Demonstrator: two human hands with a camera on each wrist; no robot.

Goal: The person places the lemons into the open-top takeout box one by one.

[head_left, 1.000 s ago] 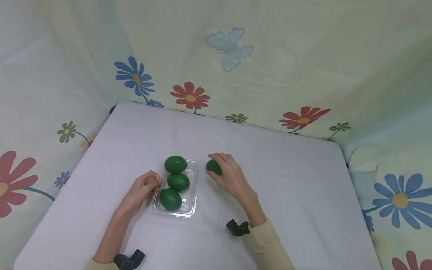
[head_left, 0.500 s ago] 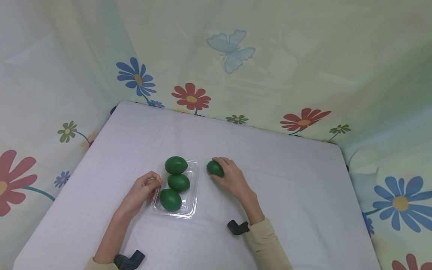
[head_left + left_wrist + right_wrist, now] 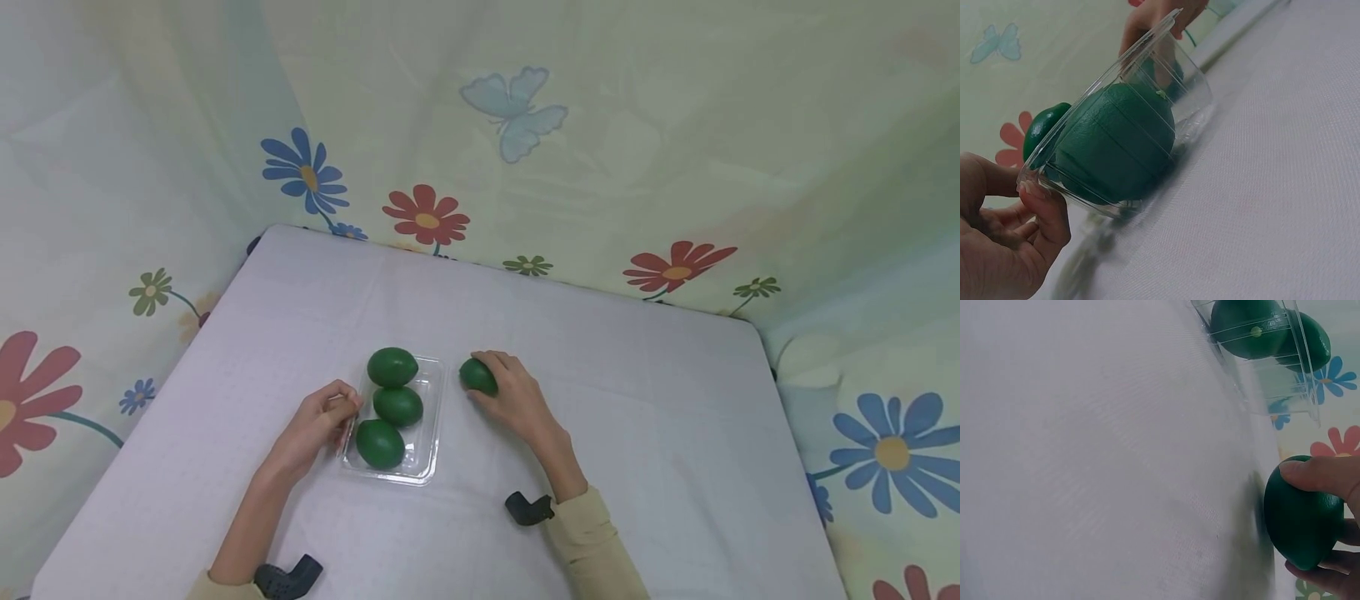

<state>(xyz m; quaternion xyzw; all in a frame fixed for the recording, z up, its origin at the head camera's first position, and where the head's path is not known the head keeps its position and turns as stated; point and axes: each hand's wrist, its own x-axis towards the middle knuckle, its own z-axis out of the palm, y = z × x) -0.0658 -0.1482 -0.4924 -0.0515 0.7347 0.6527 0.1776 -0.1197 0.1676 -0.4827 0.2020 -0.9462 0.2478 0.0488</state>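
Observation:
A clear plastic box [image 3: 425, 467] stands on the cloth with three green limes in a column along its left part: a far lime [image 3: 392, 367], a middle lime [image 3: 398, 406] and a near lime [image 3: 380, 444]. My left hand [image 3: 318, 423] pinches the box's left rim between thumb and fingers, seen closely in the left wrist view. Right of the box, my right hand [image 3: 517, 398] grips another lime [image 3: 1302, 512], thumb on one side and fingers on the other. Whether this lime touches the cloth I cannot tell.
White cloth covers the table [image 3: 637, 417]. A curtain [image 3: 600, 167] printed with flowers and a butterfly hangs behind and at both sides. Dark wrist mounts sit by the left [image 3: 288, 577] and right [image 3: 528, 508] sleeves.
The right hand has come down slightly towards me with its lime, then stays almost still over the last half second. The left hand and box hold their place.

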